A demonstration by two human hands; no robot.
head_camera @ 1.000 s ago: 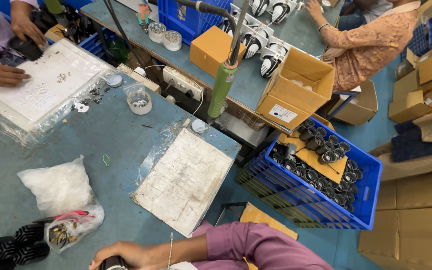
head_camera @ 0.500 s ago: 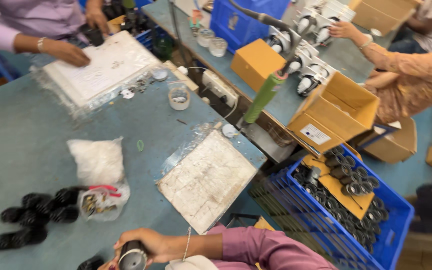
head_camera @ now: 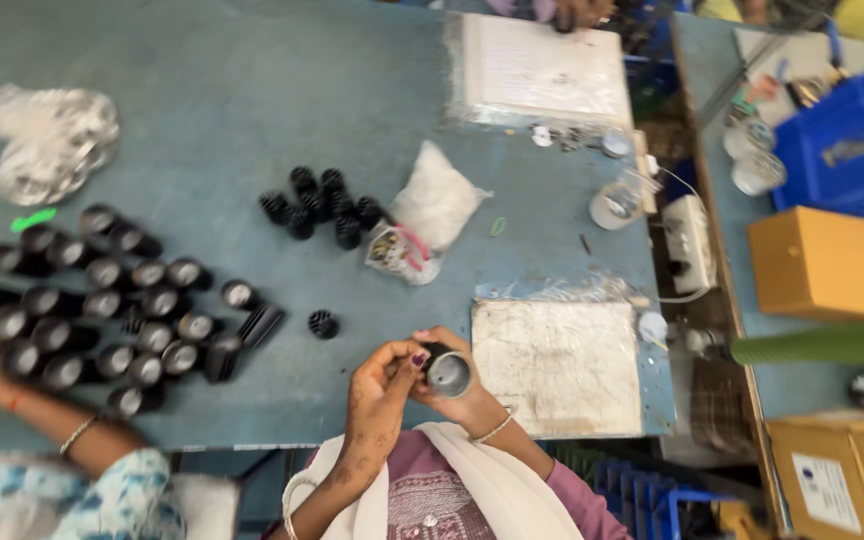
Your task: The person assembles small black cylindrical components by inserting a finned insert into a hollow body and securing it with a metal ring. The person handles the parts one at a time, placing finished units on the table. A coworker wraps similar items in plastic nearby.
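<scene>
With your right hand [head_camera: 464, 398] gripping the round black part [head_camera: 447, 372], keep it steady above the table [head_camera: 252, 100] edge while your left hand's [head_camera: 380, 385] fingers [head_camera: 414, 358] pinch its rim.

Two plastic bags [head_camera: 432, 220] – two white boards [head_camera: 557, 365]

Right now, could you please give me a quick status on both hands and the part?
Left hand and right hand both grip the small black cylindrical part at the table edge. Nothing blocking; co-worker's arm far left.
</scene>
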